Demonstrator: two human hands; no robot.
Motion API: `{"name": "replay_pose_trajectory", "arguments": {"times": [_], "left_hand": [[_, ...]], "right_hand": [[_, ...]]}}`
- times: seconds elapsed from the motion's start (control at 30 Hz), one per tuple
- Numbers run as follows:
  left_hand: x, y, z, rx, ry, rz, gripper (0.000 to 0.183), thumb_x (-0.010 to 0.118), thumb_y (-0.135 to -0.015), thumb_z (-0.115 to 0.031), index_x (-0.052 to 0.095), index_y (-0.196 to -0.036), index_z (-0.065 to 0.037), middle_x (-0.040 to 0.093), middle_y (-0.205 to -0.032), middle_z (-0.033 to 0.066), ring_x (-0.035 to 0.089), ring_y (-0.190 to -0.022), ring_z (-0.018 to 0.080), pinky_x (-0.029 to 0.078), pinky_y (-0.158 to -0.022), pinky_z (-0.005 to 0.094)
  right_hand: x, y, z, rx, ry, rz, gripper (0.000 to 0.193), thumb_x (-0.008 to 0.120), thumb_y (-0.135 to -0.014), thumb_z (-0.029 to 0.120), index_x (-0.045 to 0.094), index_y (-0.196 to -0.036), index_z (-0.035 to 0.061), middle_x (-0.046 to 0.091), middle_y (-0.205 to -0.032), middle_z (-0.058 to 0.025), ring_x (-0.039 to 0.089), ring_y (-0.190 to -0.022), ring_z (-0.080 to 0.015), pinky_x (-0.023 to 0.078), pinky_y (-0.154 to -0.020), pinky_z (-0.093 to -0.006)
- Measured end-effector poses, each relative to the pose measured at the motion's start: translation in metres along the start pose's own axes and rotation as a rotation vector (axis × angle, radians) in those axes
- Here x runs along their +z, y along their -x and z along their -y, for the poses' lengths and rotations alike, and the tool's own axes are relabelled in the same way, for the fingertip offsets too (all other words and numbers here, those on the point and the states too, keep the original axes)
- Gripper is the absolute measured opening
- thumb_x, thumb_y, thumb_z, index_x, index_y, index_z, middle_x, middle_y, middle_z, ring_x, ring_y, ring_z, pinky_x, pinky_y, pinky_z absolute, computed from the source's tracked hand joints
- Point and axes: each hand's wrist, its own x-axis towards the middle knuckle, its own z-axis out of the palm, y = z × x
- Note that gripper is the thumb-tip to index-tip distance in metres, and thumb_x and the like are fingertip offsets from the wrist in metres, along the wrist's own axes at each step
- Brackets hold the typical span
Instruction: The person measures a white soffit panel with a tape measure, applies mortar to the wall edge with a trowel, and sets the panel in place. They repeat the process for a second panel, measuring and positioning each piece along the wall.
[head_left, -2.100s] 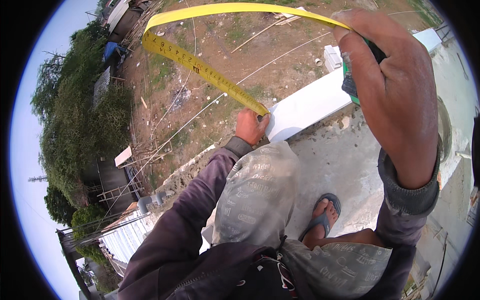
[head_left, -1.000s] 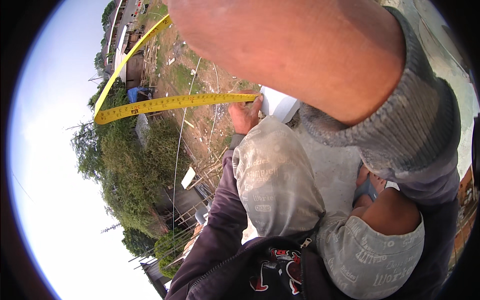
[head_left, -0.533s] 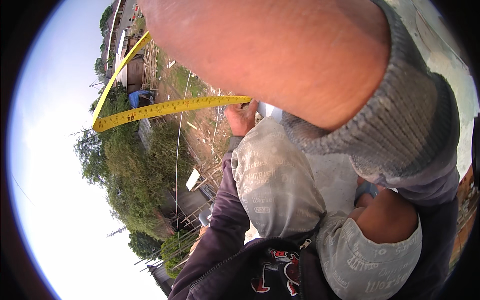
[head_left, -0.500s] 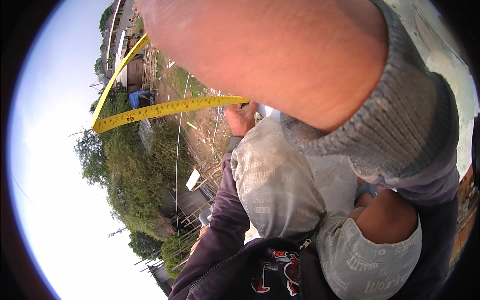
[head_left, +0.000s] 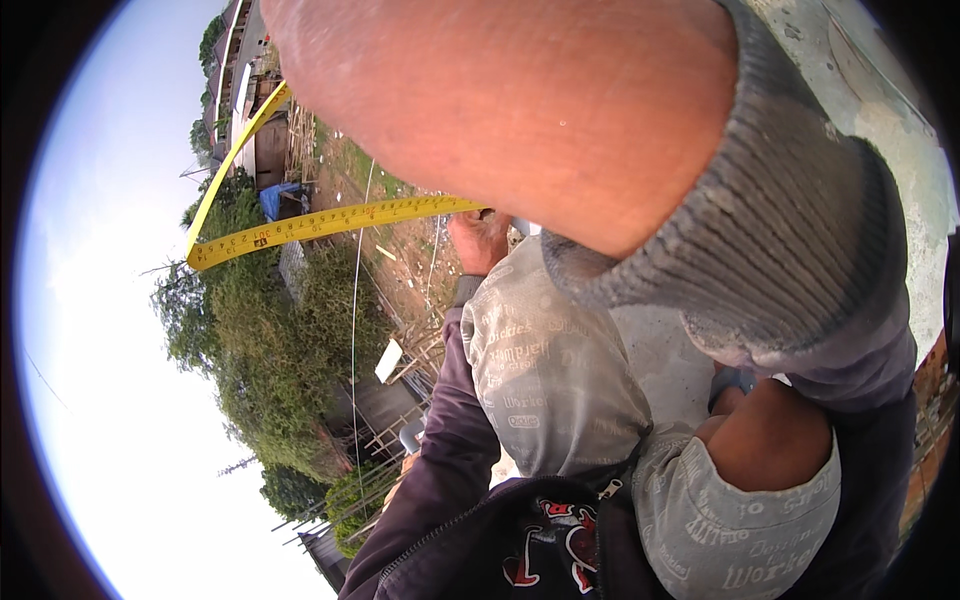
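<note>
A yellow measuring tape (head_left: 340, 221) runs from my left hand out to the left, then folds sharply and climbs toward my raised right arm. My left hand (head_left: 480, 243), beside my knee, is closed on the tape's near end. Close to the camera, my right hand and wrist (head_left: 480, 110) fill the upper middle, coming out of a grey ribbed cuff (head_left: 790, 190). The right fingers are hidden, so what they hold cannot be made out. The tape's upper end passes out of sight behind this hand.
My knees, in grey printed shorts (head_left: 550, 350), are bent over a pale concrete surface (head_left: 665, 360). Beyond and below lie littered ground, leafy trees (head_left: 270, 360), a blue tarp (head_left: 280, 200) and bamboo poles (head_left: 400, 425). A thin line (head_left: 355, 330) crosses the view on the left.
My right hand and cuff have shifted slightly left. The tape's upper stretch has dipped a little with them, while my left hand stays almost in place.
</note>
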Motion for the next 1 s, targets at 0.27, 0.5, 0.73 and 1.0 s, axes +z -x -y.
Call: {"name": "replay_pose_trajectory", "arguments": {"times": [0.27, 0.5, 0.73, 1.0], "left_hand": [[0.001, -0.002, 0.0, -0.001, -0.002, -0.001, 0.017, 0.075, -0.08, -0.009, 0.07, -0.092, 0.003, 0.072, -0.088, 0.0141, 0.068, -0.082, 0.0232, 0.054, -0.078, 0.0371], [0.001, -0.002, 0.0, -0.003, 0.004, -0.005, 0.016, 0.075, -0.08, -0.008, 0.069, -0.091, 0.003, 0.071, -0.089, 0.0142, 0.068, -0.083, 0.0239, 0.054, -0.078, 0.0374], [0.002, -0.001, -0.001, -0.007, 0.015, -0.01, 0.016, 0.074, -0.08, -0.008, 0.069, -0.091, 0.002, 0.071, -0.09, 0.0144, 0.068, -0.084, 0.0247, 0.053, -0.078, 0.0378], [0.008, -0.004, 0.011, -0.008, 0.031, -0.011, 0.015, 0.074, -0.08, -0.007, 0.069, -0.091, 0.002, 0.071, -0.091, 0.0145, 0.068, -0.084, 0.0256, 0.053, -0.079, 0.0382]], "right_hand": [[0.001, -0.001, 0.0, 0.002, -0.001, -0.015, 0.014, 0.063, -0.085, 0.01, 0.069, -0.095, 0.0026, 0.064, -0.082, -0.0088, 0.063, -0.079, -0.0207, 0.051, -0.073, -0.0375], [0.003, -0.001, 0.0, 0.0, -0.005, -0.026, 0.013, 0.063, -0.086, 0.01, 0.069, -0.095, 0.0024, 0.065, -0.081, -0.0086, 0.063, -0.077, -0.02, 0.052, -0.071, -0.0374], [0.004, 0.0, 0.0, -0.003, -0.008, -0.04, 0.013, 0.064, -0.087, 0.009, 0.069, -0.096, 0.0021, 0.065, -0.081, -0.0084, 0.063, -0.075, -0.0193, 0.052, -0.068, -0.0373], [-0.001, 0.0, -0.006, -0.005, -0.009, -0.071, 0.012, 0.064, -0.088, 0.008, 0.069, -0.097, 0.0019, 0.065, -0.08, -0.0082, 0.064, -0.073, -0.0184, 0.053, -0.065, -0.0372]]}}
